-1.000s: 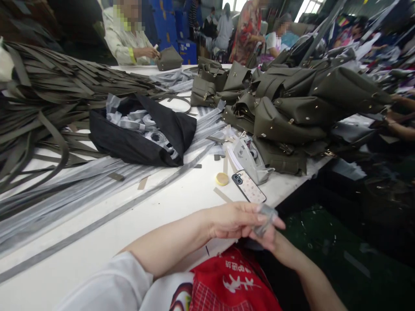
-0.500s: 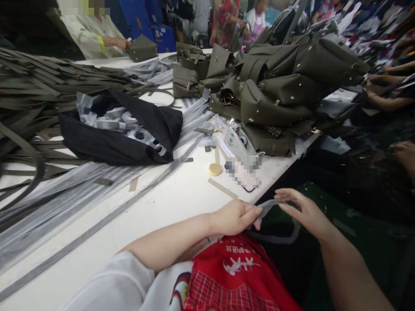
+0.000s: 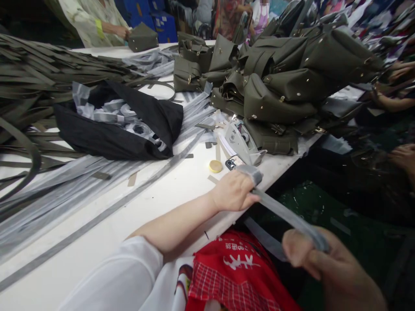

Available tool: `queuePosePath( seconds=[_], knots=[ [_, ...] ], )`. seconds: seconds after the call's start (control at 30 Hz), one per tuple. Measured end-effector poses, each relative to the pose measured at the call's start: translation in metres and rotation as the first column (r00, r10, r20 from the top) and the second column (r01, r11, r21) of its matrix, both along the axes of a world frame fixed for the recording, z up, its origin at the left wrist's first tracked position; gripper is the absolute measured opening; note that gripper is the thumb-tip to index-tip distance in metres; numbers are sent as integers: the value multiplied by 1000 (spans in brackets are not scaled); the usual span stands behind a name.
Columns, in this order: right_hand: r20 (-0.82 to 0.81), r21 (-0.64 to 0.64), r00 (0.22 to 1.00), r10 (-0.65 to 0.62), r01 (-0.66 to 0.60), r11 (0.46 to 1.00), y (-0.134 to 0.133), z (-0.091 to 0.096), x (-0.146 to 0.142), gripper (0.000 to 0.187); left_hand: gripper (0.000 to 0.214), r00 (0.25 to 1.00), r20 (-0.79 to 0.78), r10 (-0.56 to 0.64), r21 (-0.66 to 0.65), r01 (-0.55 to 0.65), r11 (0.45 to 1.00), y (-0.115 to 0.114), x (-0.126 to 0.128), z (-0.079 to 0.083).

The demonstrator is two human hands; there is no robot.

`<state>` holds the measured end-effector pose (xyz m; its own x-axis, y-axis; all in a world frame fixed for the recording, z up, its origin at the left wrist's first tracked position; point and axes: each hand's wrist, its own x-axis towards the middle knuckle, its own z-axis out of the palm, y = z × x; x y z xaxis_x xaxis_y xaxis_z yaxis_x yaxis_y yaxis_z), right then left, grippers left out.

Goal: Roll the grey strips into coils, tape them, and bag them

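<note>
A grey strip (image 3: 282, 212) is stretched between my two hands over the table's front edge. My left hand (image 3: 235, 192) rests on the white table (image 3: 168, 194) and is closed on one end of the strip, which curls over its knuckles. My right hand (image 3: 327, 268) is low at the right, off the table, fingers closed on the other end. A loose tail of the strip hangs below toward my red apron (image 3: 240, 276).
A phone (image 3: 232, 163), a yellow round lid (image 3: 215, 166) and a white dispenser (image 3: 241, 142) lie just beyond my left hand. A black bag (image 3: 113, 134) of grey scraps, olive straps (image 3: 39, 86) and stacked olive handbags (image 3: 285, 86) cover the table. Other people work at the far end and right.
My hands have moved apart and pulled the grey strip taut. The left hand went up onto the table edge; the right hand came down toward me.
</note>
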<state>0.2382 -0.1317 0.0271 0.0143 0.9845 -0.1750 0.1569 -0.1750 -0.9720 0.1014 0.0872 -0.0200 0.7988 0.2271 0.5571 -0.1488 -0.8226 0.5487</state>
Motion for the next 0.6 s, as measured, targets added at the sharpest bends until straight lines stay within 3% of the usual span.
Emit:
queuePosePath(
  seconds=[0.07,0.1,0.13,0.17,0.23,0.3,0.33,0.37,0.47,0.57,0.6],
  knots=[
    [234,-40,955,-180,195,980,-2,9,33,38,72,978,-174,-119,-64,110,992,-9,-2,-8],
    [410,-45,882,-232,274,961,1,11,45,32,71,954,-242,-179,-200,131,971,-16,-3,-9],
    [560,-13,787,-260,322,947,6,10,53,29,71,925,-287,-249,-383,128,915,-23,-3,-7],
    [665,24,700,-261,330,944,13,8,56,34,71,897,-293,-331,-582,107,806,-29,-4,-5],
    [735,88,634,-242,264,960,26,-1,49,56,70,852,-196,-486,-889,54,454,-38,-3,4],
    [700,81,689,-187,184,980,35,-13,31,63,67,836,-53,-546,-993,15,119,-40,-3,13],
    [672,79,719,-177,167,983,38,-19,23,60,65,839,-1,-545,-1000,6,10,-40,-3,18],
    [646,85,742,-182,167,982,40,-26,16,56,65,844,30,-535,-998,-1,-57,-39,-3,22],
    [573,97,780,-250,238,966,44,-39,9,36,66,867,31,-497,-992,-32,-118,-36,-6,29],
    [484,19,839,-250,275,961,52,-45,7,29,70,904,39,-426,-993,-14,-121,-35,-7,34],
    [443,-22,870,-216,251,968,55,-46,3,31,72,925,57,-376,-995,21,-97,-33,-6,34]
  ],
)
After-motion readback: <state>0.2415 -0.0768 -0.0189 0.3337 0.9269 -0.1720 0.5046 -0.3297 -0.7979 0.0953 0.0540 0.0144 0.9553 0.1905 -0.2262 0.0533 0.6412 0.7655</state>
